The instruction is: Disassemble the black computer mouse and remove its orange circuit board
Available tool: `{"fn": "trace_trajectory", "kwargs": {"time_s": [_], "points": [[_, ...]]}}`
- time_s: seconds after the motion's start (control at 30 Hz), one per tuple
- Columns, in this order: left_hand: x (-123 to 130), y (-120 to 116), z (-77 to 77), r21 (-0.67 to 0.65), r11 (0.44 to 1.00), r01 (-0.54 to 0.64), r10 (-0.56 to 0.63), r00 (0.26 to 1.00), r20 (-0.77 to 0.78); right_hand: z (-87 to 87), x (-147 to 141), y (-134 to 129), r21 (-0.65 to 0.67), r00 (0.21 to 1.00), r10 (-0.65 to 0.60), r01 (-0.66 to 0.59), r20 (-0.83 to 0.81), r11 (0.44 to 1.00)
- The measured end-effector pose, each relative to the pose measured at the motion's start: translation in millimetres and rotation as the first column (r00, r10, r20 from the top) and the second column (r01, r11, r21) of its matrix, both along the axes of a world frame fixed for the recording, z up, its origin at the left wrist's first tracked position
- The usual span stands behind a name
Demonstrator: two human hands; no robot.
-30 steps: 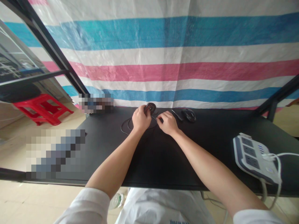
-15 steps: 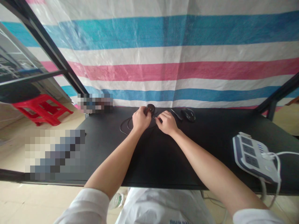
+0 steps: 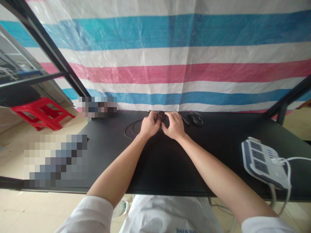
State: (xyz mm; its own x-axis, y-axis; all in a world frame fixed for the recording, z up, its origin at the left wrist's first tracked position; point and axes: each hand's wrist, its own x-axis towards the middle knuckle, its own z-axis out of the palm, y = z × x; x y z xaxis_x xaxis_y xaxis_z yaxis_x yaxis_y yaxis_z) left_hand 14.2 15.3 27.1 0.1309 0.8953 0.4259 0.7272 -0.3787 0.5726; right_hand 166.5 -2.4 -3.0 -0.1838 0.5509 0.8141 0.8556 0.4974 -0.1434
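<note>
My left hand (image 3: 150, 125) is closed around a small black rounded device (image 3: 161, 116), whose exact kind I cannot make out. My right hand (image 3: 175, 125) grips its other side, with the thumb below and the curled fingers over the right edge. Together they keep it just above the far part of the black desk. Beside my left hand a thin black cable (image 3: 128, 128) lies in loose loops. A slim dark tool (image 3: 186, 121) is partly hidden behind my right hand. Further right rests a black computer mouse (image 3: 195, 119).
On the right of the desk (image 3: 218, 136) sits a white power strip (image 3: 264, 161) with a plugged-in white cord. A striped sheet (image 3: 155, 74) hangs behind. Black metal posts (image 3: 48, 48) frame the sides. A red stool (image 3: 45, 111) stands at left, and a plastic bottle (image 3: 120, 208) below.
My right hand has come left from beside the device and now grips it. The device has shifted slightly right and down in my left hand, with its face tilted differently.
</note>
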Motion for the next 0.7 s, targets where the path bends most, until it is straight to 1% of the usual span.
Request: {"fn": "trace_trajectory", "kwargs": {"time_s": [0.13,0.27,0.43,0.57,0.7], "points": [[-2.1,2.4,-0.3,-0.021,0.998,0.058,-0.056,0.995,0.079,-0.4,-1.0,-0.4,-0.004,0.999,0.037,-0.037,0.011,0.999],[-3.2,5.0,-2.5,-0.04,0.992,0.117,-0.109,0.98,0.165,-0.6,-1.0,0.4,0.004,0.999,0.029,-0.029,0.042,1.0],[-3.4,10.1,-7.5,-0.073,0.977,0.201,-0.178,0.953,0.246,-0.2,-1.0,0.4,-0.034,0.998,0.005,-0.003,0.069,0.999],[-4.3,15.0,-12.3,-0.091,0.964,0.25,-0.208,0.922,0.325,0.4,-2.2,-0.2,-0.025,0.996,0.006,-0.004,0.086,1.0],[-4.7,16.2,-13.4,-0.101,0.957,0.271,-0.221,0.91,0.351,0.6,-2.5,-0.5,-0.017,0.995,0.008,-0.006,0.098,1.0]]}}
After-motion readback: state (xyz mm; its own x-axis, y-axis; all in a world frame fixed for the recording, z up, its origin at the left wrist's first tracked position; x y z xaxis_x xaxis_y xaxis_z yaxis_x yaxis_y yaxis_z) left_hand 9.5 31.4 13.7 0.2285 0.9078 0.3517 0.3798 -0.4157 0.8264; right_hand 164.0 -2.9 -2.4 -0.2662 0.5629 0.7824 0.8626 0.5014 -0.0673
